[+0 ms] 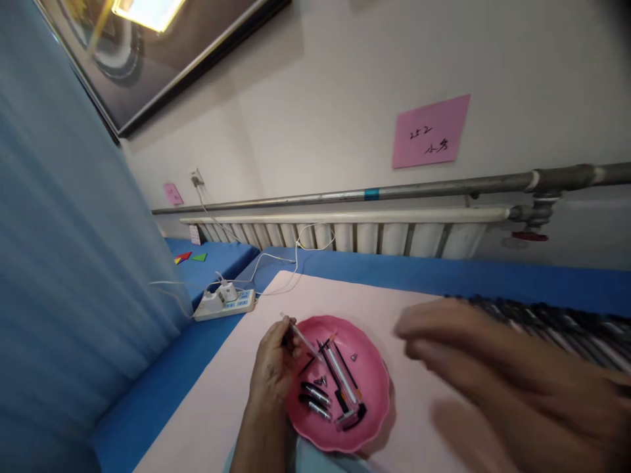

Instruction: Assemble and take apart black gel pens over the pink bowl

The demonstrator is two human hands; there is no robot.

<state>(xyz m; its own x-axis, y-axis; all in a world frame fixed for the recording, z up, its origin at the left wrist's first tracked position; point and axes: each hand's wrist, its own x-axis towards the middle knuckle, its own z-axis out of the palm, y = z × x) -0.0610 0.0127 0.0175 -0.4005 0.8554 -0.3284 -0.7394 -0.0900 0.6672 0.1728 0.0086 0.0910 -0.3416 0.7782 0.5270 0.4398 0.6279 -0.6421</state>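
My left hand [276, 361] is closed around a clear pen barrel [306, 341], which slants down over the left part of a pink scalloped plate [377, 387]. On the plate lie pen parts: clear barrels and thin dark refills [340, 368], black-and-clear pen pieces [315, 402], small silver cone tips [353, 357] and a black-capped piece [351, 416]. My right hand [513, 381], blurred by motion, hovers right of the plate with its fingers stretched out; nothing shows in it. It partly covers a row of many pens [557, 328] behind it.
Pale pink paper [207, 407] covers the blue table surface [424, 266]. Left of it sits a white power strip [244, 302] with plugs and white cables. A radiator [365, 238] and pipe run along the wall. A blue curtain [73, 263] hangs at left. Coloured flat pieces [199, 257] lie farther back.
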